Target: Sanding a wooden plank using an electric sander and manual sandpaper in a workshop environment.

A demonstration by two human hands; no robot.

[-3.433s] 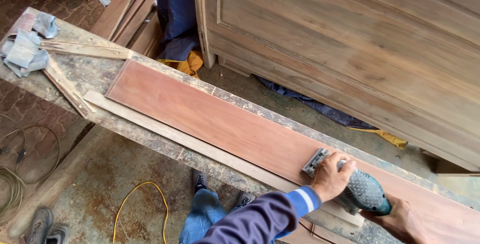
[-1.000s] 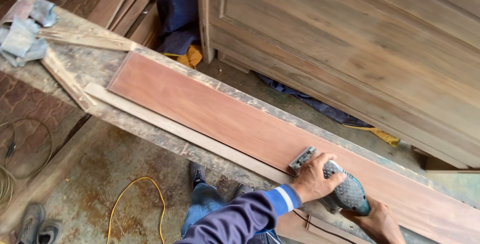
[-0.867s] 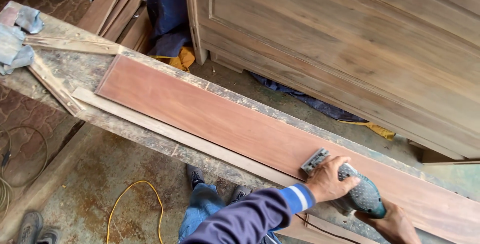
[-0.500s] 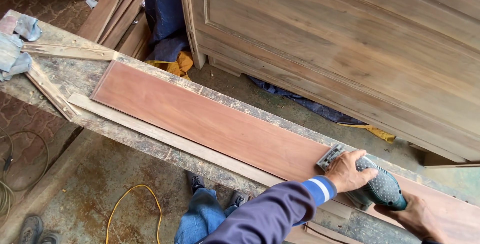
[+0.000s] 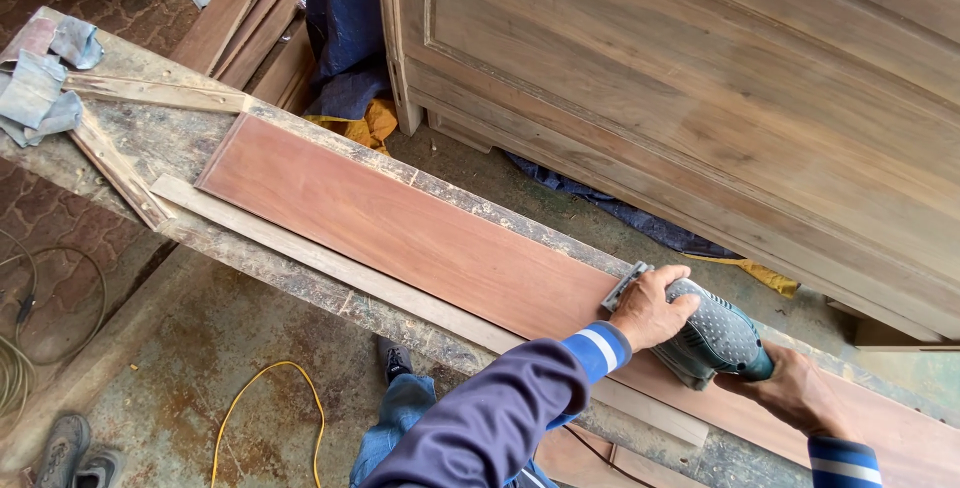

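Observation:
A long reddish-brown board [image 5: 400, 233] lies flat along a worn wooden workbench [image 5: 160, 138]. A teal-green electric sander [image 5: 705, 340] rests on the board toward its right part. My left hand [image 5: 648, 310] presses on the sander's front, just behind its grey sanding pad [image 5: 622, 286]. The tool's rear handle is gripped by my right hand [image 5: 795, 393]. Both arms wear dark blue sleeves with blue and white cuffs.
A thin pale wood strip [image 5: 330, 263] lies beside the board's near edge. Grey rags [image 5: 40, 88] sit on the bench's left end. A big wooden panelled piece [image 5: 700, 98] stands behind. A yellow cable [image 5: 270, 398], grey cords [image 5: 20, 348] and shoes [image 5: 75, 453] lie on the floor.
The sander has slid back and forth along the board under both hands, ending slightly left of where it was half a second ago. My right sleeve cuff has come into view.

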